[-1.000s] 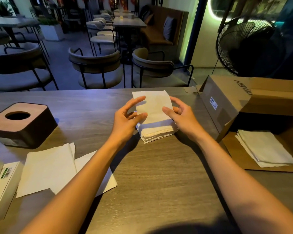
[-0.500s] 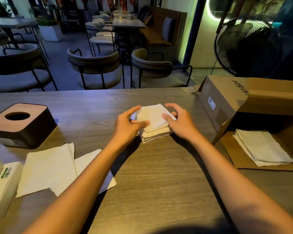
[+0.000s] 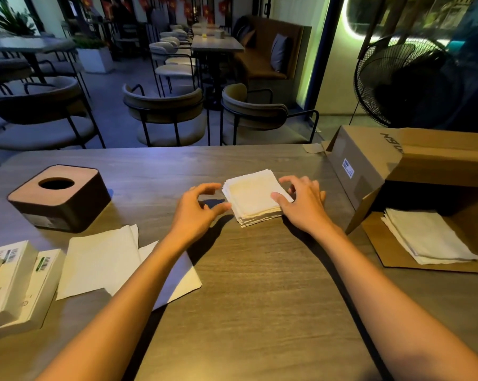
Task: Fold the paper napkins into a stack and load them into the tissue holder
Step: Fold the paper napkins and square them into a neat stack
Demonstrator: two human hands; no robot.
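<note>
A stack of folded white napkins (image 3: 253,198) lies on the wooden table (image 3: 259,284), centre far. My left hand (image 3: 196,211) hovers just left of the stack, fingers spread and curled, thumb tip near its left edge, holding nothing. My right hand (image 3: 302,203) rests against the stack's right side, thumb lying on the top napkin and fingers curled behind the corner. The dark wooden tissue holder (image 3: 59,198) with a round top hole stands at the far left. Unfolded napkins (image 3: 105,259) lie flat at the near left, partly under my left forearm.
An open cardboard box (image 3: 383,160) lies on its side at the right, with a pile of napkins (image 3: 427,237) on its flap. White packets (image 3: 15,281) sit at the left edge. Chairs and a standing fan (image 3: 405,81) are beyond the table.
The napkin I held up over the stack has been folded down and laid flat on top. My left hand has let go and drawn slightly left; my right hand stays at the stack's right side.
</note>
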